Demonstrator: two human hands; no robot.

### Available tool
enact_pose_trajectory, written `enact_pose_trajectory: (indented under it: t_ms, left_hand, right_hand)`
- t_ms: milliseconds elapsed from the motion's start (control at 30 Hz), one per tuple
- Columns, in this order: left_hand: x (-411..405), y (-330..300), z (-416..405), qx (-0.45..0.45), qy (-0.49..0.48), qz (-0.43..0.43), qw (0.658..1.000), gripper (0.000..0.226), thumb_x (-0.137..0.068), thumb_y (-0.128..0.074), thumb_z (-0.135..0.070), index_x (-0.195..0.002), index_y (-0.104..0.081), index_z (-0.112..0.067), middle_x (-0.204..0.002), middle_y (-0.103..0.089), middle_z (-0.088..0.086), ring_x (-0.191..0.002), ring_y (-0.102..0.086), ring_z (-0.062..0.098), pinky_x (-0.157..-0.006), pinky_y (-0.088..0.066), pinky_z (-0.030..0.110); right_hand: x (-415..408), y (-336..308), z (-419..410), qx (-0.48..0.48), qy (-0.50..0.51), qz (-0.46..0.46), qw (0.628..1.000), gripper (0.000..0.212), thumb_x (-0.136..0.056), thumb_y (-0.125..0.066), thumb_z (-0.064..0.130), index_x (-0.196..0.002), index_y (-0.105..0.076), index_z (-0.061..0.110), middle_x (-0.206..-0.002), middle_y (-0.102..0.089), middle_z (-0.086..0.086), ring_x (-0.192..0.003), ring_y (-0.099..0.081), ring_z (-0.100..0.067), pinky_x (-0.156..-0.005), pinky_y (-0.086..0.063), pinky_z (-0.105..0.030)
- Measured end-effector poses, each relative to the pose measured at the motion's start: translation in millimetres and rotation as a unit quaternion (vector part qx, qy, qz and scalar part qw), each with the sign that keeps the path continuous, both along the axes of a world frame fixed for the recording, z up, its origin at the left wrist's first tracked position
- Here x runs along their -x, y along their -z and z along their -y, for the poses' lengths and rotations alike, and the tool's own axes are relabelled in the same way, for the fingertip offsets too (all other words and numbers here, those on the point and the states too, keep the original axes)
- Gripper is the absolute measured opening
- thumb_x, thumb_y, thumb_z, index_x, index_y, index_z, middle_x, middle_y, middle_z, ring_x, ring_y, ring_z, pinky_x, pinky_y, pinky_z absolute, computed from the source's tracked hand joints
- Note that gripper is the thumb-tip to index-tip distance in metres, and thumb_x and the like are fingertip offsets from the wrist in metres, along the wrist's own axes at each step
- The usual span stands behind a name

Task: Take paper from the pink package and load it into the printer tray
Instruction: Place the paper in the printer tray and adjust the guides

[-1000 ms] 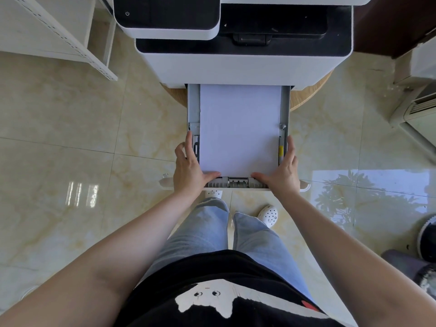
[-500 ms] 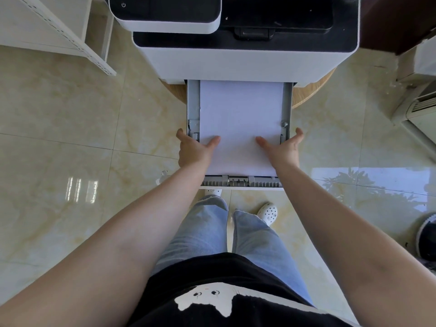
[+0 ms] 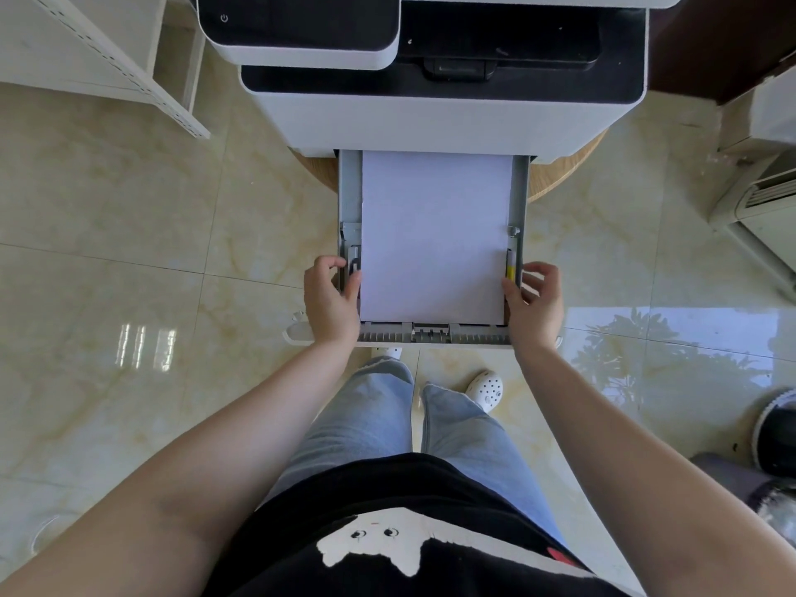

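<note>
The grey printer tray [image 3: 349, 196] is pulled out of the white and black printer [image 3: 430, 109]. A flat stack of white paper [image 3: 435, 234] lies inside it between the side guides. My left hand [image 3: 329, 301] grips the tray's left wall near the front corner, fingers curled over the outer edge and thumb by the paper. My right hand [image 3: 534, 301] holds the right wall beside the yellow guide tab [image 3: 510, 272], thumb at the paper's edge and fingers curled outside. The pink package is out of view.
The printer stands on a round wooden stand [image 3: 560, 174] over a glossy tiled floor [image 3: 129, 252]. A white shelf frame [image 3: 129, 71] is at the upper left. A white appliance [image 3: 762, 200] and a dark bin [image 3: 775, 428] stand at the right. My legs are below the tray.
Both hands went from the tray's front corners onto the paper, then back out to the tray's side walls. The paper lies flat as before.
</note>
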State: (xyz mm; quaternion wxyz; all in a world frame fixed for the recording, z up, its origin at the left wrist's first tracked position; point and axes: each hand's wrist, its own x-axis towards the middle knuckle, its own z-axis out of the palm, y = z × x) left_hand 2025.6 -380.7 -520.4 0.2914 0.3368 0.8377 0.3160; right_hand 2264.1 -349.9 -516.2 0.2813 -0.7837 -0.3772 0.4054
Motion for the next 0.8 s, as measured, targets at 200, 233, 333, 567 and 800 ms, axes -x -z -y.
enact_pose_trajectory:
  t_ms: [200, 233, 333, 567, 800]
  left_hand:
    - [2.9, -1.1, 1.3, 0.002, -0.049, 0.067, 0.997, 0.021, -0.085, -0.069, -0.018, -0.101, -0.064, -0.005, -0.112, -0.067, 0.012, -0.101, -0.067, 0.031, -0.094, -0.051, 0.047]
    - [3.3, -0.9, 1.3, 0.002, -0.056, 0.068, 0.996, 0.021, -0.084, -0.07, -0.017, -0.099, -0.065, -0.004, -0.112, -0.067, 0.013, -0.1, -0.067, 0.031, -0.093, -0.052, 0.046]
    - [5.2, -0.8, 0.9, 0.007, -0.055, 0.055, 0.997, 0.021, -0.082, -0.072, -0.018, -0.092, -0.067, -0.001, -0.107, -0.068, 0.015, -0.094, -0.068, 0.032, -0.088, -0.054, 0.043]
    - [-1.2, -2.2, -6.6, 0.033, -0.068, 0.043, 0.996, 0.019, -0.082, -0.071, -0.018, -0.083, -0.068, 0.001, -0.098, -0.071, 0.015, -0.087, -0.065, 0.026, -0.073, -0.042, 0.023]
    - [-7.8, -0.5, -1.0, 0.067, 0.023, -0.023, 0.997, 0.047, -0.074, -0.078, -0.028, -0.104, -0.052, -0.003, -0.114, -0.054, 0.01, -0.087, -0.045, 0.015, -0.067, -0.035, 0.027]
  right_hand:
    - [1.2, 2.6, 2.6, -0.01, 0.015, 0.003, 1.0, 0.016, -0.088, -0.063, 0.021, -0.103, -0.062, 0.018, -0.094, -0.067, 0.008, -0.097, -0.068, -0.015, -0.079, -0.054, -0.032]
    - [1.4, 3.0, 3.5, -0.003, 0.013, 0.007, 1.0, 0.014, -0.088, -0.062, 0.022, -0.101, -0.064, 0.016, -0.09, -0.068, 0.006, -0.094, -0.068, -0.014, -0.078, -0.053, -0.03]
    - [1.1, 3.8, 3.6, -0.002, 0.009, 0.023, 1.0, 0.01, -0.087, -0.061, 0.02, -0.088, -0.067, 0.012, -0.079, -0.069, -0.005, -0.075, -0.064, -0.019, -0.067, -0.047, -0.028]
    - [5.4, 5.6, 1.0, -0.016, 0.002, 0.027, 0.999, 0.018, -0.081, -0.057, 0.014, -0.07, -0.057, 0.0, -0.057, -0.045, -0.007, -0.054, -0.031, -0.016, -0.053, -0.025, -0.026]
    - [9.3, 4.8, -0.2, 0.03, -0.028, 0.038, 0.998, 0.031, -0.076, -0.072, 0.022, -0.101, -0.059, 0.008, -0.107, -0.065, -0.01, -0.091, -0.059, -0.025, -0.082, -0.049, -0.036]
